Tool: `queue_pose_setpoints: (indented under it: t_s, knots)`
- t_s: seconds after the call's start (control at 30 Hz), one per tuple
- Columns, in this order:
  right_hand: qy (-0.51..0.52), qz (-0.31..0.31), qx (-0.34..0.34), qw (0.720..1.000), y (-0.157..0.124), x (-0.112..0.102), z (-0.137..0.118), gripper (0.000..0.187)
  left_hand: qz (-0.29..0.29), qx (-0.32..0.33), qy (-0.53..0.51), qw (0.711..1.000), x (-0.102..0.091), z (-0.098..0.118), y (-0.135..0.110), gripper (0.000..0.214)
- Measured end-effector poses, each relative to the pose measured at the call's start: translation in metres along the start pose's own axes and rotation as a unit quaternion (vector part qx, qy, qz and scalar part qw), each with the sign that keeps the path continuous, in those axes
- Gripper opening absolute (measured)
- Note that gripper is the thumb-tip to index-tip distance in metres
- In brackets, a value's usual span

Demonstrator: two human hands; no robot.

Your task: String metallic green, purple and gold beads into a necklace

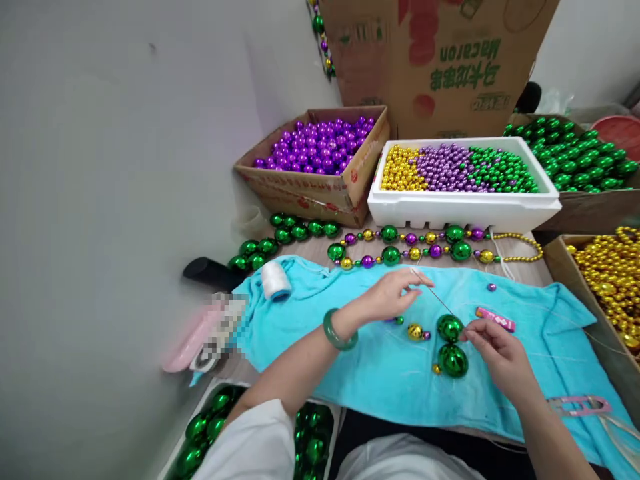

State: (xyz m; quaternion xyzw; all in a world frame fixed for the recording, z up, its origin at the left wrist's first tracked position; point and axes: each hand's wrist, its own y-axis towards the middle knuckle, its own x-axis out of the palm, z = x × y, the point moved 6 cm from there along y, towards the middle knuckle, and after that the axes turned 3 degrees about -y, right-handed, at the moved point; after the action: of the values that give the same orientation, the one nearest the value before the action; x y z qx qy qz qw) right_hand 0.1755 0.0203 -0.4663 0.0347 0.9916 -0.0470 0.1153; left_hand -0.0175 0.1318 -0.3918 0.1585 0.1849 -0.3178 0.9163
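Note:
My left hand [387,293], with a green bangle [338,331] on its wrist, pinches the upper end of a long thin needle [434,295] over a turquoise towel [380,373]. My right hand [495,347] pinches the needle's lower end right beside a large green bead [449,327]. A second large green bead [453,359] lies just below it. A gold bead [415,331] and smaller purple and green beads lie on the towel between my hands.
A finished bead strand [415,243] lies behind the towel. Boxes hold purple beads [320,143], mixed small beads [457,170], green beads [575,153] and gold beads [607,273]. A white thread spool [275,279], pink lighter [495,319] and pink snips [580,405] sit nearby.

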Motion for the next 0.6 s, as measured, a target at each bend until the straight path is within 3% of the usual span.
queue_pose_setpoints:
  t_s: [0.07,0.13,0.23,0.3,0.4,0.6]
  knots:
    - [0.027,0.005,-0.002,1.0,0.002,-0.006,-0.001,0.025,0.033,0.018,0.117,0.992,-0.035,-0.004,0.044,0.027]
    - [0.063,0.001,0.003,0.998,0.002,-0.007,0.001,0.025,0.079,-0.007,0.205,0.976,-0.065,-0.013,0.097,0.026]
    - [0.105,-0.027,0.022,0.994,0.001,-0.001,0.008,0.025,0.122,-0.038,0.294,0.947,-0.089,-0.028,0.175,0.028]
    - [0.127,-0.028,0.043,0.991,-0.002,0.001,0.016,0.023,0.12,-0.062,0.329,0.935,-0.09,-0.04,0.217,0.03]
    - [0.146,0.004,0.062,0.987,-0.005,-0.006,0.029,0.023,0.107,-0.103,0.351,0.924,-0.081,-0.056,0.258,0.028]
    - [0.124,0.034,0.09,0.988,-0.004,-0.028,0.045,0.024,0.116,-0.161,0.371,0.907,-0.061,-0.066,0.293,0.029]
